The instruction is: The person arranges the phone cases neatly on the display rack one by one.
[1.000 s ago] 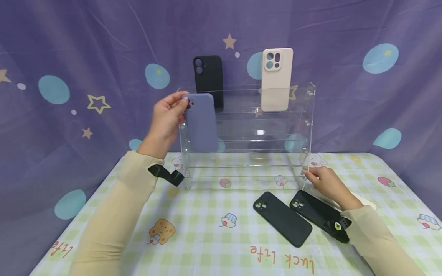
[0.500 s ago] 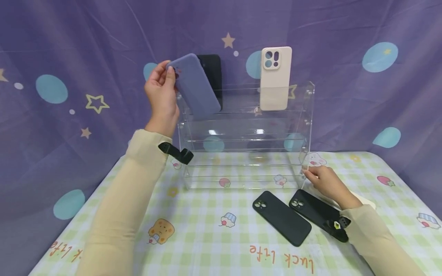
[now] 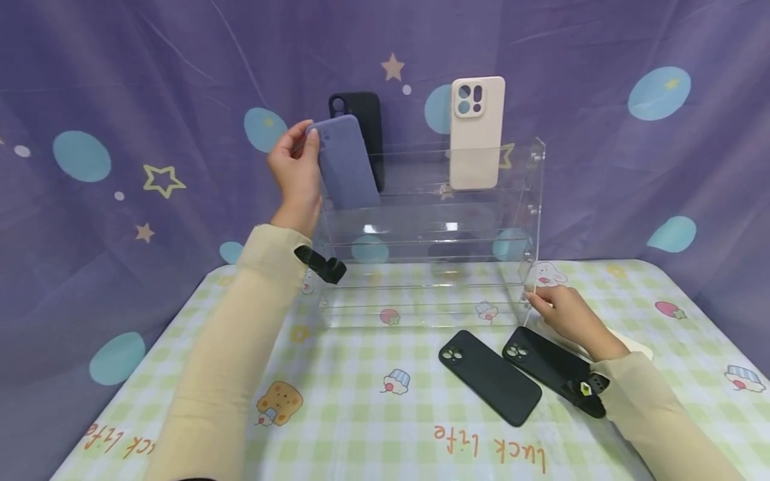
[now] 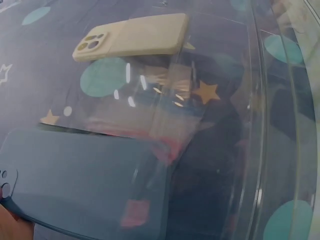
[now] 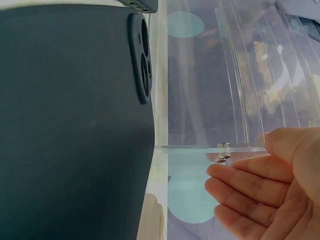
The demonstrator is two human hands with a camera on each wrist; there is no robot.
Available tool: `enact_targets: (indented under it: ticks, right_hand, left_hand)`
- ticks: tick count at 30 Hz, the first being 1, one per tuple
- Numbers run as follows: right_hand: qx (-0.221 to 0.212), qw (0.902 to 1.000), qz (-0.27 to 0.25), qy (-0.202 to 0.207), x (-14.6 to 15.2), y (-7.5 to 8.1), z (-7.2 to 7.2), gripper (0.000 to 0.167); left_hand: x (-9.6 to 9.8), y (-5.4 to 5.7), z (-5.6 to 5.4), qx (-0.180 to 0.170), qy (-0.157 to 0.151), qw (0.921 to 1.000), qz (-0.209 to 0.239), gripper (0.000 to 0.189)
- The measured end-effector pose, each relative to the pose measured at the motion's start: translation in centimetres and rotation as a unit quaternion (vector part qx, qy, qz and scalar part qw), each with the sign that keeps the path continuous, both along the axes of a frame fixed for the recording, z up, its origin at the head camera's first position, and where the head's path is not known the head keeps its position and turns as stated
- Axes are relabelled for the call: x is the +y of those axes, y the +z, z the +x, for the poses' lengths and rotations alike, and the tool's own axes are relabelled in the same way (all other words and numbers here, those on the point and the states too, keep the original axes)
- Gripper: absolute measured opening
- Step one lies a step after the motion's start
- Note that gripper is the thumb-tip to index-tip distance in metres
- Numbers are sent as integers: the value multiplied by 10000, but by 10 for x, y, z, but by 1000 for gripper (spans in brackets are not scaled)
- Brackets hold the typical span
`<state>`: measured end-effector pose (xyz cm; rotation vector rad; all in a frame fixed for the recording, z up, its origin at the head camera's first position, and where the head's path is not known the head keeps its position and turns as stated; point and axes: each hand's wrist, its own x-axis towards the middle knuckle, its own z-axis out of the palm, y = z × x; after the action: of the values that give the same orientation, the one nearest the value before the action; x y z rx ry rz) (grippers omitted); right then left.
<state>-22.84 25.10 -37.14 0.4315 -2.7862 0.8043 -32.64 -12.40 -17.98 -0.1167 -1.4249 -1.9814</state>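
At the upper left of the clear rack, before the standing black case, I hold the lavender case tilted, its upper corner pinched in my raised left hand. I judge I'm placing it; next calls for squaring its lower edge. Low down, my right hand grips the rack's side.

One phone case is lavender, another case cream, three cases black. The tablecloth is checked green and white with orange lettering; the purple curtain carries teal ovals and stars.
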Motion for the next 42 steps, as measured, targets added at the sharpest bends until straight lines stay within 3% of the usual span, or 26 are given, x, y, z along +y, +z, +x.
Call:
enact_targets:
  ticks: [10, 16, 31, 42]
  right_hand:
    - [-24, 10000, -36, -15, -1, 0, 0, 39]
    - [-84, 10000, -36, -5, 0, -1, 0, 40]
    - [-54, 10000, -32, 26, 0, -1, 0, 40]
    - [-60, 10000, -50, 0, 0, -1, 0, 39]
  left_hand:
    - [3, -7, -3, -196, 351, 9991, -137, 21]
    - [3, -14, -2, -388, 327, 9984, -251, 14]
    - [-2, -33, 5, -447, 773, 9873, -1317, 16]
    - [-5, -36, 4, -540, 908, 9788, -1757, 16]
